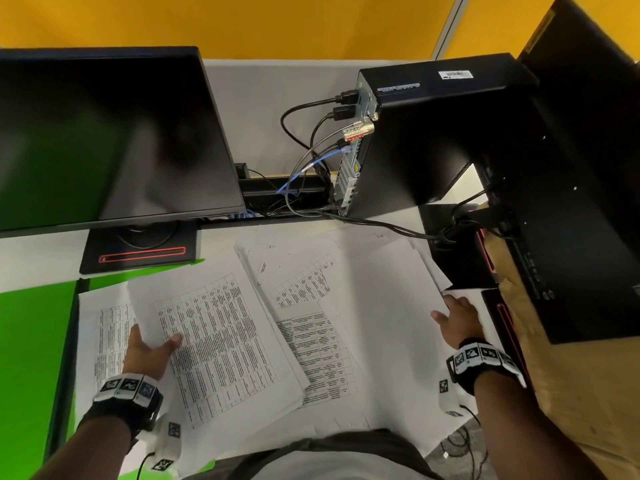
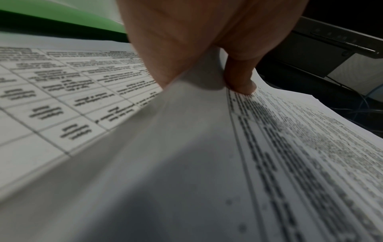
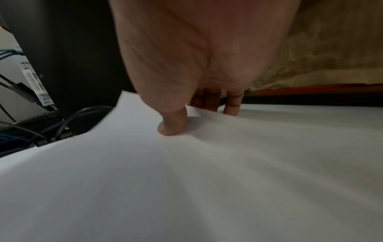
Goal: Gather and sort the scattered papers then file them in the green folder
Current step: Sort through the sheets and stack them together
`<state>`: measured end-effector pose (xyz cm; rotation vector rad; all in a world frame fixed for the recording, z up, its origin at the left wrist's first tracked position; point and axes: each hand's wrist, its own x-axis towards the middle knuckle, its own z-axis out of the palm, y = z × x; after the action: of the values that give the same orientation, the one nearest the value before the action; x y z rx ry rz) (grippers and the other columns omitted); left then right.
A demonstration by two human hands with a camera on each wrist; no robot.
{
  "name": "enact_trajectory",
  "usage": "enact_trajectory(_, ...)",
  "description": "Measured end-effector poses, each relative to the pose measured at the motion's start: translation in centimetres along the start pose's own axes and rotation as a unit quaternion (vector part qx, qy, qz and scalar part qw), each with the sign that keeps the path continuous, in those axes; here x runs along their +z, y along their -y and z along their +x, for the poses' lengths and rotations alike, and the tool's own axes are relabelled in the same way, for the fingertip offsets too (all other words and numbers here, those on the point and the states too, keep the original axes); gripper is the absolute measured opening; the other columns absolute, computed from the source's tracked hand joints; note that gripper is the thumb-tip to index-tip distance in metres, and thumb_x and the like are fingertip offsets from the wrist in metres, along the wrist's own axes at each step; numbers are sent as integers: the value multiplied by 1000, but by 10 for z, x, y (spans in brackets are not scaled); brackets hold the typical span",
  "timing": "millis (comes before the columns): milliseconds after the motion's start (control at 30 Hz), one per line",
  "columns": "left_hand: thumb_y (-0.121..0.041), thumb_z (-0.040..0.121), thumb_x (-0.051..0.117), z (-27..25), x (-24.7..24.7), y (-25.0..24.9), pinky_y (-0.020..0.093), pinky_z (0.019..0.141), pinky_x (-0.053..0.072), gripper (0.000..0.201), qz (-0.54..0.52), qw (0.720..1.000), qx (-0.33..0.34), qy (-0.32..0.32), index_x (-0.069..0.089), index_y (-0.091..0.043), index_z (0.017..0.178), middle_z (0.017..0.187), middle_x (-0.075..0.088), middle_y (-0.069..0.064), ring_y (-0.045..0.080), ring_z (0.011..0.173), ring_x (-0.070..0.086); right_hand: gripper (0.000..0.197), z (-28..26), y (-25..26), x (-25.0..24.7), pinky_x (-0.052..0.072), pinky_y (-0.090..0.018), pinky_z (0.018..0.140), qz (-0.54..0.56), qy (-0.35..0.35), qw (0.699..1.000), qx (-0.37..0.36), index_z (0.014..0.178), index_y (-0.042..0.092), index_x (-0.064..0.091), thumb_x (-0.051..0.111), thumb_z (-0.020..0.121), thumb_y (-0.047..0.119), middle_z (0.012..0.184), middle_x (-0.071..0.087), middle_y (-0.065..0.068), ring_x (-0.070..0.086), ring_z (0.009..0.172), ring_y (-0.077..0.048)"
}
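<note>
Right hand [image 3: 199, 68] at frame centre pinches the far edge of a blank white paper sheet [image 3: 207, 180], thumb on top, fingers [image 3: 232, 104] behind. Black cables [image 3: 68, 121] lower left.

Papers [image 1: 311, 341] are lying overlapped across the near middle of the worktop [image 1: 270, 91]. The folder [image 1: 31, 358] is lying at their left, partly under them. A monitor [image 1: 104, 133] is standing behind the folder. A computer case [image 1: 433, 133] is standing behind the papers at right, with cables [image 1: 304, 161] running between the two
</note>
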<state>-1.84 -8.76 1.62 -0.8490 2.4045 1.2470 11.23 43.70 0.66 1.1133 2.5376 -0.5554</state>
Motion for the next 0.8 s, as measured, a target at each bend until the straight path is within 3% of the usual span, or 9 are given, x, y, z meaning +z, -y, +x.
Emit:
enact_trajectory(133,-15,80,74,1,0,2,60,90,45,60,-1,1000,0,1,41,-14,129,121,59,19,44,105,58,38,-6,7,2,34,-41,103,-27,-49,998,-14,133,6,48,52,96,12,129,48,-20,44,119,-39)
enact_trajectory(233,-13,81,73,2,0,2,57,90,45,59,2,1000,-1,-2,40,-11,130,119,58,18,44,107,56,37,1,14,-4,36,-41,103,-47,-13,998,-45,133,4,44,47,97,7,134,46,-18,45,122,-38)
enact_trajectory(333,-12,80,73,1,0,2,57,91,45,59,8,1000,0,-2,41,-11,130,120,58,19,44,107,56,36,5,20,-13,32,-40,107,-73,42,996,-43,134,4,42,44,99,14,143,36,-14,37,129,-35)
enact_trajectory(433,-12,79,74,2,1,4,55,90,46,59,2,1000,1,-6,42,-11,129,120,59,21,45,105,57,43,2,27,-9,30,-42,110,-62,48,997,-10,134,2,44,48,99,27,145,32,-15,34,132,-36)
enact_trajectory(633,-21,75,78,13,3,14,53,86,48,58,-10,1000,6,-2,46,-16,124,107,62,9,37,93,60,64,-21,35,17,34,-50,104,-8,-18,1000,18,144,15,30,52,93,46,145,31,-12,29,135,-31)
enact_trajectory(700,-30,69,80,32,5,31,59,83,51,58,7,1000,16,5,50,-22,118,105,67,10,35,88,63,65,-23,35,22,35,-48,103,-13,-34,999,33,142,13,33,49,92,52,143,36,-14,32,132,-32)
enact_trajectory(800,-22,73,79,29,5,26,56,84,50,58,11,1000,11,1,48,-18,122,104,64,11,37,90,62,73,-24,33,25,33,-49,103,2,-25,997,68,137,13,37,52,85,62,140,40,-13,34,130,-33)
